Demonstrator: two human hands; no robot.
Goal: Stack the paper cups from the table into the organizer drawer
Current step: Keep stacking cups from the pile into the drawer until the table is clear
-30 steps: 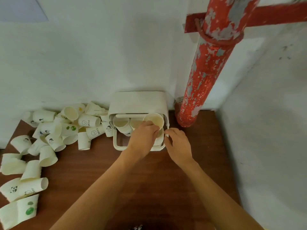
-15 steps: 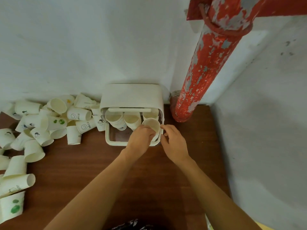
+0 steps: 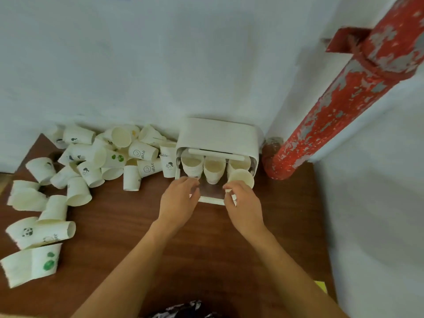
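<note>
The white organizer (image 3: 218,136) stands against the wall with its drawer (image 3: 211,199) pulled out toward me. Three stacks of paper cups (image 3: 214,167) stand in a row at the drawer's back. One more cup (image 3: 241,177) sits in front of the right stack, mouth up. My left hand (image 3: 179,200) curls over the drawer's front left corner and holds no cup. My right hand (image 3: 243,203) grips the drawer's front right corner, fingertips just below that front cup. Several loose paper cups (image 3: 91,164) lie heaped on the brown table (image 3: 206,249) to the left.
A red, peeling pipe (image 3: 344,97) rises at an angle just right of the organizer, its base on the table's far right corner. White walls close the back and the right side. More fallen cups (image 3: 39,232) lie along the table's left edge.
My left hand has let go of the cup, which now stands at the drawer's front right, and has moved left to the drawer's front left corner. My right hand stays at the front right.
</note>
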